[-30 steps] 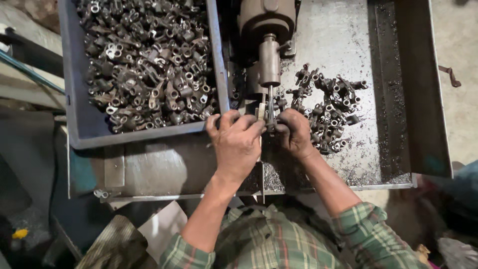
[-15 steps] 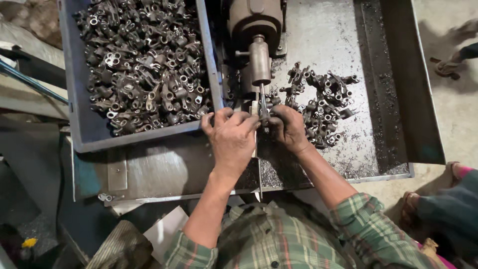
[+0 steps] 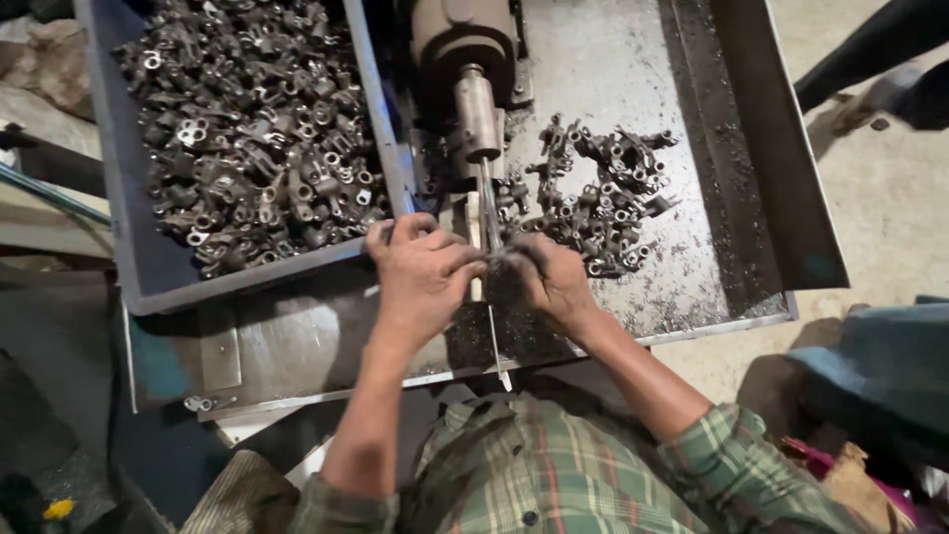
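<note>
Head view: left hand (image 3: 423,272) and right hand (image 3: 550,280) both closed around a small metal part (image 3: 497,259), held under the spindle bit (image 3: 487,203), between bin (image 3: 148,277) and loose pile (image 3: 598,193). Step looks like machining; next needs steady feed

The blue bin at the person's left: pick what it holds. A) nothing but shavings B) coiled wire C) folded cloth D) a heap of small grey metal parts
D: the blue bin is heaped with small grey metal parts, like the smaller pile on the tray beside the right hand; the left hand is just below the bin's corner.
</note>
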